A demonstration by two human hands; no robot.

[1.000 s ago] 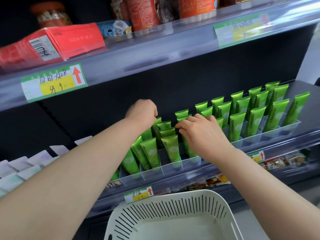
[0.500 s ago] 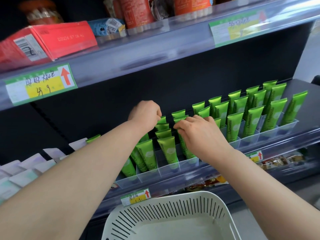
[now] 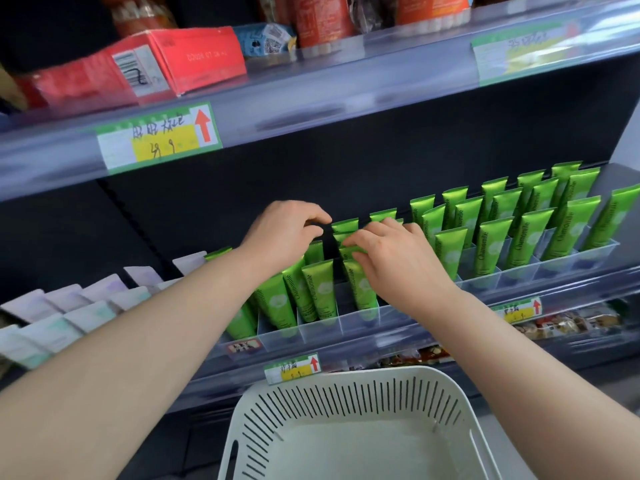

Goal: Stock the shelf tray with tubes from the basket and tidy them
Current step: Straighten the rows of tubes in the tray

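Observation:
Green tubes (image 3: 491, 244) stand in rows in a clear divided shelf tray (image 3: 519, 277) on the middle shelf. My left hand (image 3: 284, 233) hovers over the left rows with its fingers curled at the top of a tube (image 3: 313, 252). My right hand (image 3: 394, 261) lies over the neighbouring row, and its bent fingertips pinch the crimped top of a green tube (image 3: 360, 289). Just below my arms sits the white slotted basket (image 3: 346, 393); the part of its inside that I see holds no tubes.
Pale flat packets (image 3: 69, 317) fill the shelf to the left of the tray. Overhead, the upper shelf carries a red box (image 3: 173, 60) and jars, and price labels (image 3: 159, 138) line its edge. Snack packs (image 3: 568, 323) lie on the shelf below.
Both hands stay at the same tube rows. My left hand's fingers have uncurled a little toward the right hand, and the right fingertips have shifted along the tube tops.

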